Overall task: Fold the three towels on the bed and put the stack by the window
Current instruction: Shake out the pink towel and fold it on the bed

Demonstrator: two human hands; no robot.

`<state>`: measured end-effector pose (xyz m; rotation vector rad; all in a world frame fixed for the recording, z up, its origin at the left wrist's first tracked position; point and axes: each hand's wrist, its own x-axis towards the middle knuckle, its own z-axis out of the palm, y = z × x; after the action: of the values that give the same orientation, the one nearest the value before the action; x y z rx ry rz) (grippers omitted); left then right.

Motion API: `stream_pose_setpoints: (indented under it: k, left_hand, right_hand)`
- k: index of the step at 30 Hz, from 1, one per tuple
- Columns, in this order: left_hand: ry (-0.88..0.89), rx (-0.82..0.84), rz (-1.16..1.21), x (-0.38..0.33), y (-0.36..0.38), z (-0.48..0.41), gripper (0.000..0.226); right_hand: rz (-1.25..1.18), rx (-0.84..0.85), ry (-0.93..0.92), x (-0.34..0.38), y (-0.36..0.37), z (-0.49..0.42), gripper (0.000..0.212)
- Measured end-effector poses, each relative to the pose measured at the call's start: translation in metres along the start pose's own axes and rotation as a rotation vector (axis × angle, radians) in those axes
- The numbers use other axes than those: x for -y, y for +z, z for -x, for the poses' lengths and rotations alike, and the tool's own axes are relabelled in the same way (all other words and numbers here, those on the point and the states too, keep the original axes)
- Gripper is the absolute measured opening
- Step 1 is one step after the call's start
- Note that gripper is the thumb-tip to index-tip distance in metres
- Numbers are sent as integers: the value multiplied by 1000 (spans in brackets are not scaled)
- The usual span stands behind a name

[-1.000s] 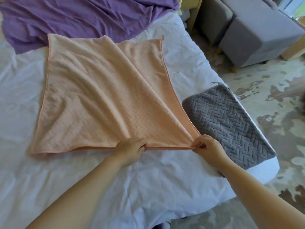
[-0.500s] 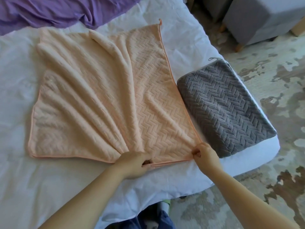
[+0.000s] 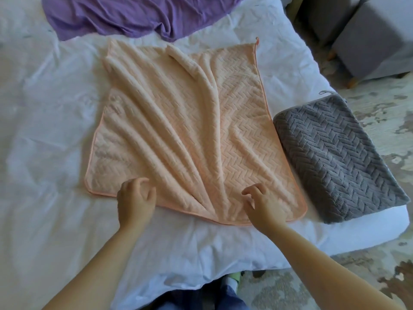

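- Peach towel [image 3: 178, 130] lies spread on the bed [image 3: 44, 130], roughly centre, a single layer with a herringbone weave.
- It is not flat: long ridges fan out from the near edge toward the far left corner.
- Its hanging loop [image 3: 257, 40] sits at the far right corner.
- Left grip [image 3: 135, 199], a bare hand, is over the towel's near edge, left of middle. Fingers are loosely curled with nothing in them. We cannot tell whether it touches the fabric.
- Right grip [image 3: 262, 205], also bare, is over the near edge, right of middle. Fingers are bent and apart and hold nothing, with the tips at or just above the towel.
- Both grips are apart from each other, with the bunched ridges between them.
- Grey towel [image 3: 335, 157] is already folded into a thick rectangle, just beside the peach towel's right edge at the bed's right side. It has the same herringbone weave and a small loop [image 3: 325, 92] at its far end.
- Purple cloth [image 3: 134, 16] lies crumpled at the far side of the bed, close to the peach towel's far edge.
- The bed sheet is white and wrinkled.
- Grey upholstered stools [image 3: 375, 41] stand on the floor beyond the bed's right corner.
- Mottled beige-brown floor [image 3: 380, 276] runs along the right.
- Our legs in blue trousers [image 3: 223, 296] are at the bed's near edge.
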<state>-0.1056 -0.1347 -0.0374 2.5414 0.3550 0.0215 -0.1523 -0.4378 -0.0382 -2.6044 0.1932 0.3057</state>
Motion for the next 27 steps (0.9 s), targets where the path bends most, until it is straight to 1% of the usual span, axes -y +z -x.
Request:
stream_pose_setpoints:
  k: [3,4,6,8,10,11,14,15,17,19,20,22,25,27]
  left_hand:
    - [-461,-56,-13,50,-24,-27,60]
    - [-564,-56,-1,65,-29,-35,67]
    - [-641,-23,42,93,-37,-51,71]
    - [-685,6,170,116,-39,-69,62]
    - [-711,11,317,134,-40,-85,43]
    - [-706,44,400,141,-41,-92,34]
    - [-748,216,780,145,-42,-105,16]
    - [-719,233,809,146,-44,-109,11]
    - [-583,184,686,153,-50,-117,10]
    - [-519,99,602,169,-65,-118,13]
    - [-520,64,581,181,-74,-116,13]
    - [-559,37,517,211,-92,-104,16]
    - [-632,91,482,243,-111,-81,18]
    - [-656,127,531,246,-116,-75,17]
  right_hand:
    - [-67,4,-75,47,25,-9,21]
    - [-80,-9,-95,62,35,-12,22]
    - [-103,-43,-126,91,54,-15,21]
    - [-107,-53,-159,119,74,-18,20]
    - [-88,-44,-203,142,91,-20,19]
    - [-87,-50,-223,153,99,-21,18]
    - [-55,-91,-262,173,117,-24,22]
    - [-18,-88,-267,178,121,-25,27]
    - [76,-39,-276,185,125,-28,40]
    - [194,32,-265,192,128,-32,48]
    - [258,70,-258,195,130,-33,46]
    - [344,131,-263,200,136,-29,32]
    - [313,219,-242,205,144,-16,24]
    - [264,247,-217,205,147,-9,28]
